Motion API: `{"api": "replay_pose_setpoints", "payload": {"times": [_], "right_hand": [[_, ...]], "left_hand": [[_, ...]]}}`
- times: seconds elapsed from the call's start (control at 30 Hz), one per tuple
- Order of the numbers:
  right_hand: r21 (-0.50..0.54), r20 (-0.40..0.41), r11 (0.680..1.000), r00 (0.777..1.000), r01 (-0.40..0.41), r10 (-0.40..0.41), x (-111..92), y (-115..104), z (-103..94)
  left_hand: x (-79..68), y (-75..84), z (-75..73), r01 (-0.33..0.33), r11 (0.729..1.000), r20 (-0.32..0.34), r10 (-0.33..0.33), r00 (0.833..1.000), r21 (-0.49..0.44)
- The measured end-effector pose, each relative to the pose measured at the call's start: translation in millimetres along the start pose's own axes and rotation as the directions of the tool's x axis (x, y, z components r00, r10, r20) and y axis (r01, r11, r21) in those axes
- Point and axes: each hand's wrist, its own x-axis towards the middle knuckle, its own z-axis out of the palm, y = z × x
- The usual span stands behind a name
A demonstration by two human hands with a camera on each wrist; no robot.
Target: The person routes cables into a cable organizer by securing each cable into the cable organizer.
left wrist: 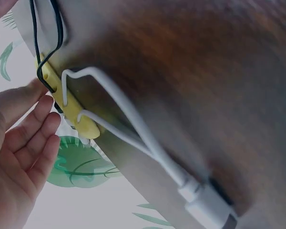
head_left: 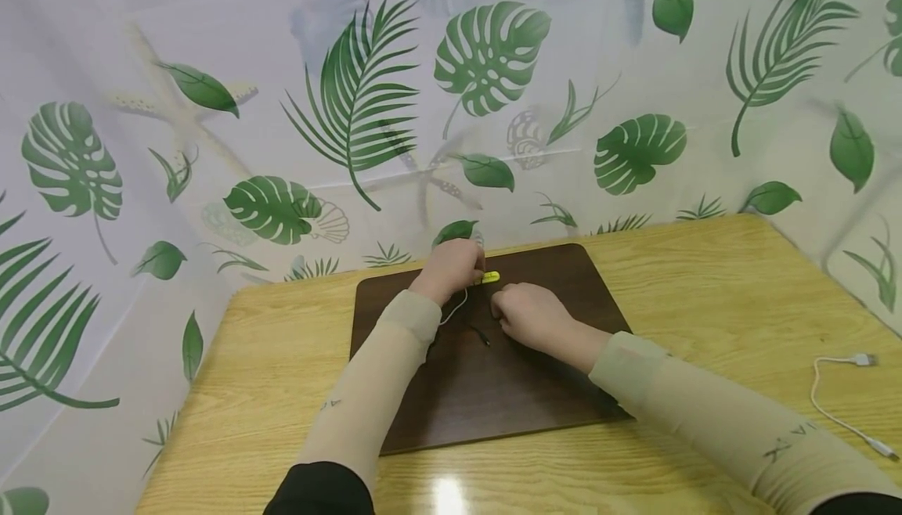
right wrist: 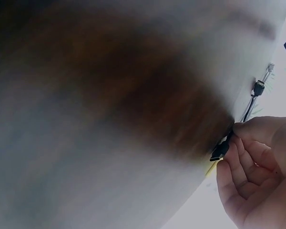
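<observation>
A yellow strip with holes (left wrist: 72, 107) is at the far edge of a dark brown board (head_left: 479, 405). White cable (left wrist: 117, 98) and black cable (left wrist: 61, 36) loop through its holes. My left hand (head_left: 451, 268) pinches the strip at one end; in the left wrist view its other fingers (left wrist: 31, 143) curl loosely beside it. My right hand (head_left: 532, 315) pinches a black cable just behind its USB plug (right wrist: 220, 151), as the right wrist view shows. Another black plug (right wrist: 258, 88) lies farther along. The white cable's plug (left wrist: 207, 207) hangs toward the left wrist camera.
A separate white USB cable (head_left: 817, 401) lies at the right of the wooden table (head_left: 719, 280). One black connector (head_left: 482, 336) rests on the board between my arms. A leaf-patterned cloth (head_left: 493, 147) hangs right behind the table.
</observation>
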Motion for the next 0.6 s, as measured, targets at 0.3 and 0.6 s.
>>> {"api": "replay_pose_setpoints", "payload": {"times": [0.3, 0.6], "right_hand": [[0.007, 0.04, 1.0, 0.999, -0.021, 0.021, -0.5, -0.6, 0.4], [0.01, 0.022, 1.0, 0.999, -0.026, 0.025, 0.0, -0.6, 1.5]], "left_hand": [[0.8, 3.1, -1.2, 0.041, 0.999, 0.027, -0.041, 0.999, 0.001], [4.8, 2.3, 1.4, 0.026, 0.998, 0.018, -0.027, 0.999, 0.051]]}}
